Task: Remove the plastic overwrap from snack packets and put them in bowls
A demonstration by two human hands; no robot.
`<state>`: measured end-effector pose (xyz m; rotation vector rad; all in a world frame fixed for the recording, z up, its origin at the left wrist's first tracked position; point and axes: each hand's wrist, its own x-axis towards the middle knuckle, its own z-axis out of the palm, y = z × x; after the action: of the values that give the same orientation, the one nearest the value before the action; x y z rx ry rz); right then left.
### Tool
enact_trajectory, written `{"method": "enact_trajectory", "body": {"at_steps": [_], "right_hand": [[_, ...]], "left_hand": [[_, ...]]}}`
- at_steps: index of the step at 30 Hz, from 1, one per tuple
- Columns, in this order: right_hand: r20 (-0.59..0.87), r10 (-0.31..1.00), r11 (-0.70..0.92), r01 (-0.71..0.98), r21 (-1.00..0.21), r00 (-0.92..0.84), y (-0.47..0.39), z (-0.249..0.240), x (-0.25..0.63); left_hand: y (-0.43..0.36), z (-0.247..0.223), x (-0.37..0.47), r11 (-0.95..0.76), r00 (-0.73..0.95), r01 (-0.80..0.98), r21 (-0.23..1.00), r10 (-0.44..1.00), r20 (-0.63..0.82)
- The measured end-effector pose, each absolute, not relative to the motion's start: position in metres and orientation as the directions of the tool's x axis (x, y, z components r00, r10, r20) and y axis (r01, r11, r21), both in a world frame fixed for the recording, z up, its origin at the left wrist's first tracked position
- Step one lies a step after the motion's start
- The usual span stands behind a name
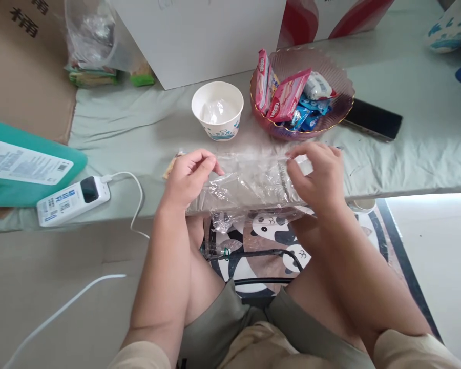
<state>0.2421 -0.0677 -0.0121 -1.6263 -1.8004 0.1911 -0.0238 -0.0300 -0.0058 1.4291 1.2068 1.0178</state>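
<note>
A clear plastic bag (249,187) is stretched between my two hands over the front edge of the cloth-covered table (138,115). My left hand (190,177) pinches its left top corner. At the right top corner, my right hand (317,171) grips it between thumb and forefinger. The bag's lower part hangs past the table edge above my lap. Just beyond it stands a white paper bowl (217,110) with a blue print and something clear and shiny inside. A small tan packet (172,165) lies partly hidden behind my left hand.
A pink glass bowl (340,82) holds several wrapped snacks, with a black phone (374,119) against its right side. White boxes (211,36) stand behind. To the left are a white power bank (72,200) with a cable, a green jug (26,164) and a cardboard box (26,72).
</note>
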Motion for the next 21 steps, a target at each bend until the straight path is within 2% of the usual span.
{"method": "enact_trajectory", "body": {"at_steps": [3, 6, 8, 10, 12, 14, 16, 19, 21], "right_hand": [[0.466, 0.862, 0.211, 0.694, -0.688, 0.2, -0.071, -0.002, 0.247], [0.471, 0.811, 0.274, 0.485, -0.83, 0.347, -0.075, 0.007, 0.253], [0.436, 0.797, 0.262, 0.41, -0.873, 0.418, -0.077, 0.012, 0.258], [0.416, 0.783, 0.242, 0.39, -0.888, 0.462, -0.077, 0.017, 0.263], [0.427, 0.753, 0.263, 0.367, -0.892, 0.5, -0.076, 0.02, 0.267], [0.442, 0.755, 0.285, 0.365, -0.886, 0.485, -0.074, 0.019, 0.273], [0.422, 0.818, 0.281, 0.369, -0.886, 0.391, -0.073, 0.014, 0.277], [0.281, 0.944, 0.215, 0.327, -0.92, 0.172, -0.074, -0.003, 0.279], [0.173, 0.983, 0.15, 0.276, -0.949, 0.059, -0.075, -0.014, 0.276]], "left_hand": [[-0.027, -0.005, -0.027, -0.099, 0.102, 0.158, 0.982, 0.991, 0.083], [-0.028, -0.005, -0.03, -0.062, 0.268, 0.105, 0.993, 0.963, 0.031], [-0.029, -0.005, -0.029, 0.013, 0.368, 0.099, 0.995, 0.929, -0.048], [-0.029, -0.007, -0.025, 0.063, 0.298, 0.096, 0.993, 0.95, -0.089], [-0.029, -0.009, -0.019, 0.066, 0.122, 0.019, 0.998, 0.99, -0.067], [-0.026, -0.01, -0.012, 0.039, -0.008, -0.119, 0.992, 0.999, -0.041], [-0.024, -0.007, -0.006, 0.022, -0.056, -0.249, 0.968, 0.998, -0.037], [-0.02, -0.001, -0.001, 0.042, -0.071, -0.351, 0.935, 0.995, -0.071], [-0.018, 0.0, 0.001, 0.039, -0.099, -0.368, 0.929, 0.992, -0.081]]}}
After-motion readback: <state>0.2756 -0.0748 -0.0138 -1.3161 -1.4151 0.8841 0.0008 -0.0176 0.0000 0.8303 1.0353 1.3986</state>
